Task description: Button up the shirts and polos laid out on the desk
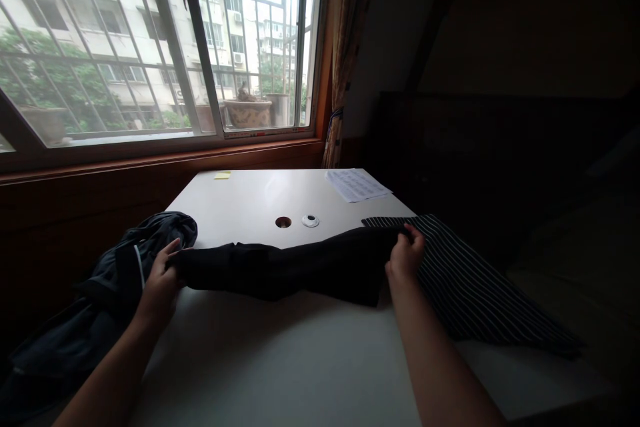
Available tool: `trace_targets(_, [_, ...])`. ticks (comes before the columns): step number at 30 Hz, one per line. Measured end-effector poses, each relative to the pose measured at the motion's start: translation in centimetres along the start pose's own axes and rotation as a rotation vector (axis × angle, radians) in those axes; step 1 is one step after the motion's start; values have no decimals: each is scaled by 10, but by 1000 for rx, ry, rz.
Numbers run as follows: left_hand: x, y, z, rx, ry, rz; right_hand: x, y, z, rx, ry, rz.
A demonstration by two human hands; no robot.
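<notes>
A long piece of black cloth (295,270), perhaps a garment, is stretched sideways over the white table (280,360). My left hand (163,283) pinches its left end. At the opposite end, my right hand (406,253) grips the upper corner between thumb and fingers. The lower edge of the cloth hangs in loose folds. Right behind my right hand lies a dark cloth with thin white stripes (480,283), spread flat over the table's right side. Beside my left hand is a heap of dark blue-grey clothing (120,273) that droops over the left edge.
Printed papers (357,185) lie at the table's far right corner and a yellow sticky note (223,175) at the far left. Mid-table are a round cable hole (283,222) and its white cover (311,221). Beyond stand a barred window (210,47) and a tied curtain (343,60).
</notes>
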State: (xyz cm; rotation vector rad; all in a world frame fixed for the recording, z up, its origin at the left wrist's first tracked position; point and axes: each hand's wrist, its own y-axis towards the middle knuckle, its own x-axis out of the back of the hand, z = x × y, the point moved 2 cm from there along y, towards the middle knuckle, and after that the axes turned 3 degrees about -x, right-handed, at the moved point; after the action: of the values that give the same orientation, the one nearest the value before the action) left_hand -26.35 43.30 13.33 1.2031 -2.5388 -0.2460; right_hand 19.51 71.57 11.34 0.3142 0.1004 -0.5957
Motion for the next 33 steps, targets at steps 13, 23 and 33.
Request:
trace_targets(13, [-14,-20,-22,-828,871,179,-20,-28,24,-470,344,443])
trace_targets(23, [-52,-43,-26,-1110,982,603,-27,-34,6,-368,137,681])
trace_targets(33, [-52,-39,-20,-993,941,554,-33,-49,-10,-165,-132,907])
